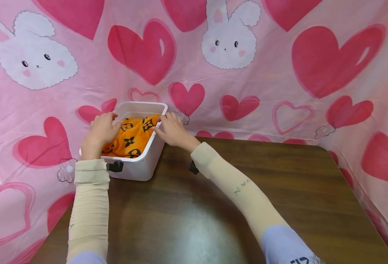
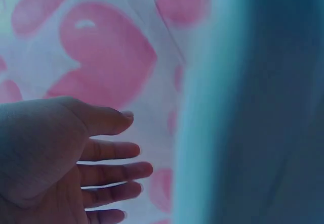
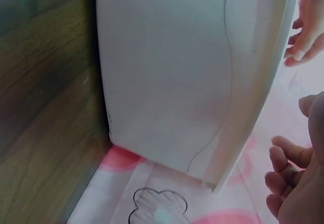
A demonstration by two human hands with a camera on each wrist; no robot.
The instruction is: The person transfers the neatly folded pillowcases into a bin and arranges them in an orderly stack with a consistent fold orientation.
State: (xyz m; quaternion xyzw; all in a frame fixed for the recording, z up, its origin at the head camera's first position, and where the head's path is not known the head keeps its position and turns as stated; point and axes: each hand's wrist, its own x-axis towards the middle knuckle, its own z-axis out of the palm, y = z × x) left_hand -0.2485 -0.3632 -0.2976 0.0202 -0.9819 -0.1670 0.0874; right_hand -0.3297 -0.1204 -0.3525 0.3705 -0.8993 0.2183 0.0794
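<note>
A white plastic bin (image 1: 138, 170) stands at the table's far left, with an orange cloth (image 1: 132, 135) in dark flower-like prints inside it. Over the bin's left side is my left hand (image 1: 102, 129); the left wrist view shows that hand (image 2: 66, 153) with its fingers straight and spread, holding nothing. My right hand (image 1: 172, 129) is at the right rim. In the right wrist view, the fingers of this hand (image 3: 298, 178) bend loosely above the rim of the bin (image 3: 167, 72), with nothing between them.
The brown wooden table (image 1: 213, 205) extends to the right of the bin. A pink cloth backdrop (image 1: 187, 55) with hearts and rabbits hangs close behind the bin and along the sides. Dark straps show at both wrists.
</note>
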